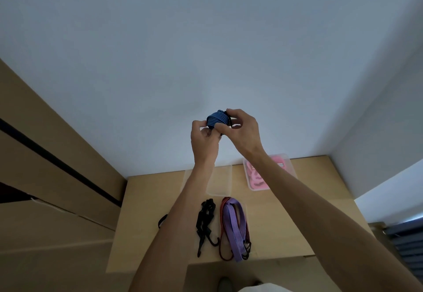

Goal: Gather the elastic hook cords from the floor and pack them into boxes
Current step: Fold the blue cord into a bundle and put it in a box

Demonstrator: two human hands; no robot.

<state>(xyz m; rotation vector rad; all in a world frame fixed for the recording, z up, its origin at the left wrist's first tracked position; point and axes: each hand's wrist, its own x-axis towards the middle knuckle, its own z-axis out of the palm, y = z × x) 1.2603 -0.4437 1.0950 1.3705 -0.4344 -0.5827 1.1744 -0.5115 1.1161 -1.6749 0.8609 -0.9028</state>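
Hands are raised together in front of a pale wall, and both hold one blue cord bundle [217,119] between them. The left hand [204,137] pinches the bundle at its lower left side with curled fingers and thumb. The right hand [242,129] grasps it from the right, the fingers bent over the top and the thumb under it. The bundle is a blue striped elastic cord wound into a tight roll, and a dark hook end shows at its right side, near the right fingers.

Below the arms there is a light wooden surface [286,223]. On it lies a black cord [205,224] in a loose heap, with its hooks pointing toward the near edge. Just beside it, on the right, lies a purple cord [233,225] folded in long loops, together with a red cord [223,230] along its left side. A small black loop [163,220] shows to the left of the left forearm. Farther back, next to the wall, a clear box [270,172] stands with pink cords inside. A clear lid or tray [219,181] lies flat between the forearms.
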